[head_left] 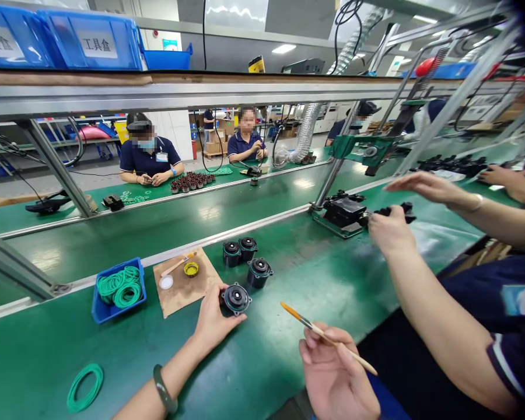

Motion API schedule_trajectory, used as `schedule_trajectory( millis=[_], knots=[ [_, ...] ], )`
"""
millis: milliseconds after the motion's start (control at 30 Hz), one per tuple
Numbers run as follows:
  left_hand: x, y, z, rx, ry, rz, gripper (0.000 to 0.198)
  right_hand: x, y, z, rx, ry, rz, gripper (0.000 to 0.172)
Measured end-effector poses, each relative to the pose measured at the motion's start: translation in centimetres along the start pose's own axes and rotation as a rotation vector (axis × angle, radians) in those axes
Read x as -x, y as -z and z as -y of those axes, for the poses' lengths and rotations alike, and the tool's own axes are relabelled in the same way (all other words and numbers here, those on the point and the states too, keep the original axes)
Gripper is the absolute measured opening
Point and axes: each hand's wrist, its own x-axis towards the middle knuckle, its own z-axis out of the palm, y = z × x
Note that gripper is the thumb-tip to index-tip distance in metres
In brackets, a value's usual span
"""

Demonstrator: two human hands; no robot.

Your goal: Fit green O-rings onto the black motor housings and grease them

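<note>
The left hand (212, 319) grips a black pot (237, 298) at 10 o'clock from the right hand (339, 373), which pinches a brush (317, 330). The pot looks hard, maybe heavy; hold its sides.

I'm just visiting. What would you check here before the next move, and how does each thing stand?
1. Left hand holding the black part: ok, thumb and fingers lie around it.
2. Brush in the right hand: ok, bristles pointing away from the palm and clear of the part.
3. Yellow pot open on the cardboard: ok, no lid on it.
4. Bristles wet: cannot tell.
5. Part resting on the green tabletop: cannot tell, its underside is hidden.
6. Green rings at hand: ok, piled in the blue bin.
</note>
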Motion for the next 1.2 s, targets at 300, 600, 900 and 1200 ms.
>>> schedule_trajectory(
  millis=[300, 600, 900, 1200],
  knots=[
    [0.6, 1.3, 0.4, 0.021, 0.043, 0.092, 0.095, -0.3, 0.3, -1.8, -0.021, -0.037, -0.009, 0.024],
    [0.8, 1.8, 0.5, 0.049, 0.013, 0.132, 0.08, -0.6, 1.1, -3.5, -0.035, -0.095, -0.076, 0.028],
    [1.6, 2.2, 0.7, 0.018, 0.044, 0.148, 0.084, -0.6, 2.6, -5.1, -0.028, -0.102, -0.078, 0.026],
    [-0.6, 2.1, 1.2, -0.009, -0.065, 0.144, 0.098, -1.1, 2.9, -5.1, -0.054, -0.147, -0.166, 0.027]
  ],
)
